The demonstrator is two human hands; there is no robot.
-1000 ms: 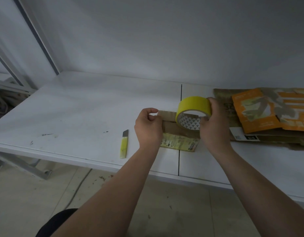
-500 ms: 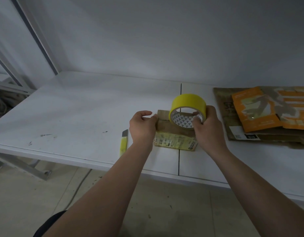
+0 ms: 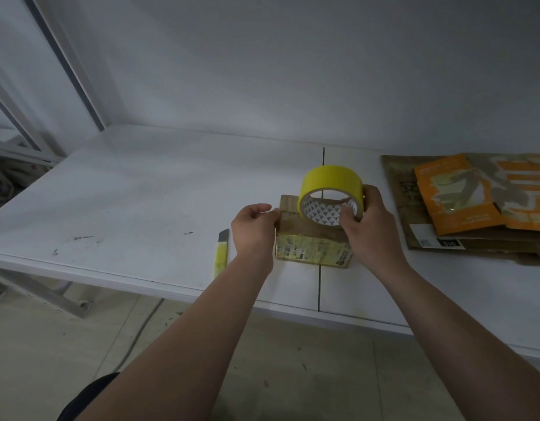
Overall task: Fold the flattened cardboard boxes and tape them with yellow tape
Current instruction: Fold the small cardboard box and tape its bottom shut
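A small folded cardboard box (image 3: 311, 249) with a yellowed label on its front stands on the white table (image 3: 141, 208), over the seam between two panels. My right hand (image 3: 369, 229) grips a roll of yellow tape (image 3: 329, 189) upright on top of the box. My left hand (image 3: 256, 229) presses against the box's left upper edge, fingers curled there; whether it pinches the tape's free end is hidden.
A yellow utility knife (image 3: 221, 252) lies just left of my left wrist. A stack of flattened cardboard boxes (image 3: 475, 205), brown and orange, lies at the right of the table. The table's front edge runs below the box, with floor beneath.
Both hands and the tape roll have shifted slightly left over the box. The roll now stands more upright on the box top.
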